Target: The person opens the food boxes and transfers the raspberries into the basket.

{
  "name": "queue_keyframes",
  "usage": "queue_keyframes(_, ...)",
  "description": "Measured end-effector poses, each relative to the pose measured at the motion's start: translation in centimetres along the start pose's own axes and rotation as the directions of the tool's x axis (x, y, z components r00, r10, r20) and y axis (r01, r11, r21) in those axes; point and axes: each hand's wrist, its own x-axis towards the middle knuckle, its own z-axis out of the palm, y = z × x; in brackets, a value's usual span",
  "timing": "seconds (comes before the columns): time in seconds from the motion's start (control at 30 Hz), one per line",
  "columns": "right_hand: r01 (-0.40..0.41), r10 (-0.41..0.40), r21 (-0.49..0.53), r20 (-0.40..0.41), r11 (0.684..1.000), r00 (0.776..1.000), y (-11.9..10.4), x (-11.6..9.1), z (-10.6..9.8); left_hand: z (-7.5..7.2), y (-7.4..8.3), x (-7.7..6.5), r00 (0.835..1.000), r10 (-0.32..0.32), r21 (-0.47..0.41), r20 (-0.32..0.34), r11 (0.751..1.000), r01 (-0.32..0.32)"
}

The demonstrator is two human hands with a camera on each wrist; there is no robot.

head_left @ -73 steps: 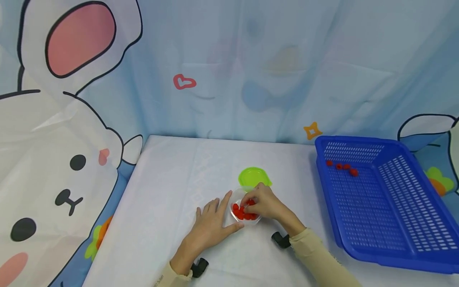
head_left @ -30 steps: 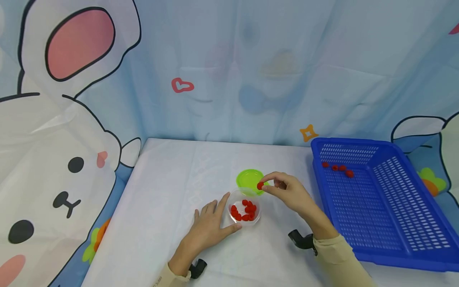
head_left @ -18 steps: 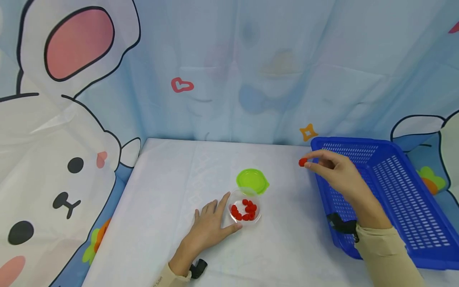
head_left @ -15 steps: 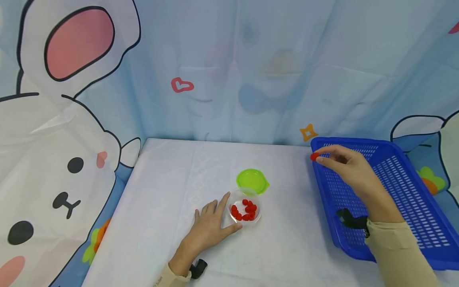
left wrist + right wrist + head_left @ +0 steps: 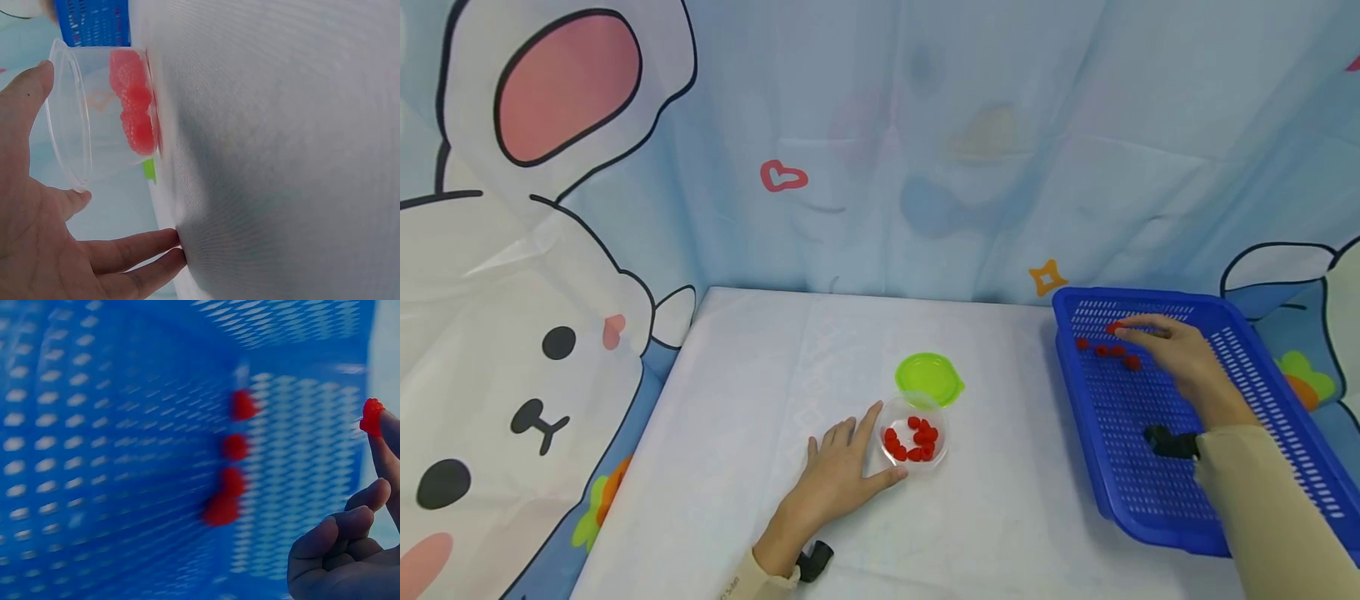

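A clear plastic cup [image 5: 937, 457] with several red raspberries [image 5: 915, 453] in it stands upright on the white cloth. My left hand [image 5: 837, 477] rests beside it with fingers spread, thumb and index fingertips touching the rim; in the left wrist view, two other fingertips [image 5: 175, 237] touch the cloth. Between thumb and index finger of my right hand [image 5: 1187, 362] is one raspberry [image 5: 372, 417], held above the far left part of the blue basket [image 5: 1142, 417]. Several more raspberries [image 5: 235, 447] sit in a row on the basket floor, apart from the held one.
A green lid [image 5: 928, 377] lies just behind the cup. The blue basket with perforated walls takes up the right side of the table [image 5: 760, 367]. A printed curtain [image 5: 850, 233] hangs behind the table's far edge.
My right hand has picked a raspberry out of the cup and carried it right, over the basket's left rim to above its inside. My left hand has stayed at the cup.
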Motion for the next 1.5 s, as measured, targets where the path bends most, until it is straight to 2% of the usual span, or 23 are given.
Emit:
queue_keyframes(0.17,-0.087,0.087,-0.025,-0.012,0.996,0.996,3.2,1.7,-0.1,0.1,0.0,0.1,1.0,0.001,0.004,0.001,1.0,-0.001)
queue_keyframes(0.33,-0.155,0.156,-0.045,0.007,0.987,0.988,4.9,2.4,0.0,0.1,-0.1,0.0,1.0,0.001,0.012,-0.001,1.0,-0.001)
queue_keyframes(0.53,-0.153,0.153,-0.039,0.016,0.988,0.988,5.5,2.6,0.2,0.0,0.0,0.0,1.0,0.003,0.014,-0.008,1.0,-0.003)
queue_keyframes(0.63,-0.135,0.135,-0.041,-0.017,0.99,0.991,5.2,2.5,0.4,0.1,0.0,0.0,1.0,0.003,0.018,-0.008,1.0,-0.003)
queue_keyframes(0.73,-0.094,0.09,-0.065,-0.065,0.993,0.994,3.9,2.0,0.4,0.1,0.0,0.0,1.0,0.001,0.022,-0.006,1.0,-0.001)
queue_keyframes(0.83,-0.037,0.031,-0.074,-0.089,0.997,0.996,1.6,0.9,0.2,0.1,0.0,0.1,1.0,-0.002,0.022,-0.003,1.0,0.002)
queue_keyframes(0.93,0.039,-0.044,-0.059,-0.085,0.997,0.995,-1.3,-0.7,0.3,0.1,0.0,0.1,1.0,-0.001,0.019,-0.003,1.0,0.001)
queue_keyframes(1.17,0.179,-0.188,-0.09,-0.108,0.98,0.976,-7.4,-5.0,1.7,0.2,0.0,0.1,1.0,0.0,0.008,-0.006,1.0,0.0)
queue_keyframes(1.33,0.262,-0.268,-0.071,-0.09,0.962,0.959,-9.9,-7.3,3.5,0.2,0.0,0.0,1.0,0.006,0.011,-0.011,1.0,-0.006)
queue_keyframes(1.5,0.382,-0.382,-0.041,0.003,0.923,0.924,-11.1,-8.7,6.5,0.1,0.1,0.1,1.0,0.004,0.012,-0.008,1.0,-0.004)
